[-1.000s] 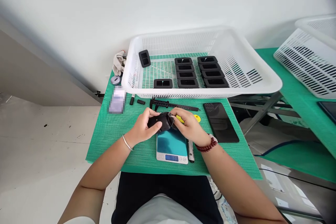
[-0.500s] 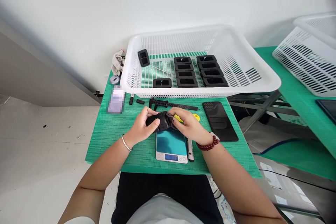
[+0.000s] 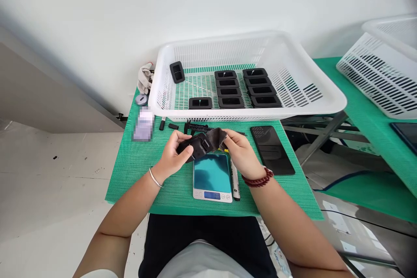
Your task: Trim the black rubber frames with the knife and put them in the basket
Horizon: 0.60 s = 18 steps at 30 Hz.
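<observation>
Black flexible rectangular casing (image 3: 202, 143) long axis left-right, tilted; left fingers (image 3: 186, 151) and right fingers (image 3: 233, 137) pinch opposite ends, silver digital scale (image 3: 212, 178) just below.

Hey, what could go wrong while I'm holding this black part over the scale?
The black part hangs between left hand and right hand above the scale; a slip may drop it onto the platform. The right wrist lies close to the pen and phone, so a turn might knock either.

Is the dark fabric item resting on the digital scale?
No, the left hand and right hand hold the dark fabric item above the digital scale.
</observation>
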Available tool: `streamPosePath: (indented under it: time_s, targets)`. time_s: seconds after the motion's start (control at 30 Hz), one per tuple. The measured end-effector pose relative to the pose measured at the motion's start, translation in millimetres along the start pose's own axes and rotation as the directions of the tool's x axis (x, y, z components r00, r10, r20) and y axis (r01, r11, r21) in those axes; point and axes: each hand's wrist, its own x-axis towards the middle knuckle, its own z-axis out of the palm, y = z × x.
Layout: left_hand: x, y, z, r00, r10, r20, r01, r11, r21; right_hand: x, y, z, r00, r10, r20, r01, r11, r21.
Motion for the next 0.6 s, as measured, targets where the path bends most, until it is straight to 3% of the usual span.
streamPosePath:
  time_s: [0.27,0.47,0.6]
  targets:
    - [0,1,-1.5,0.999,0.038,0.030,-0.038,0.999,0.011,-2,-6,1,0.989,0.036,0.146,-0.040,0.999,0.022]
    - [1,10,-0.5,0.999,0.034,0.028,-0.037,0.990,0.140,-2,-2,2,0.971,-0.049,0.232,0.075,0.992,-0.102]
    - [3,6,-1.0,0.998,-0.055,0.014,0.055,0.997,-0.054,-1,2,2,0.980,-0.043,0.195,0.064,0.993,-0.102]
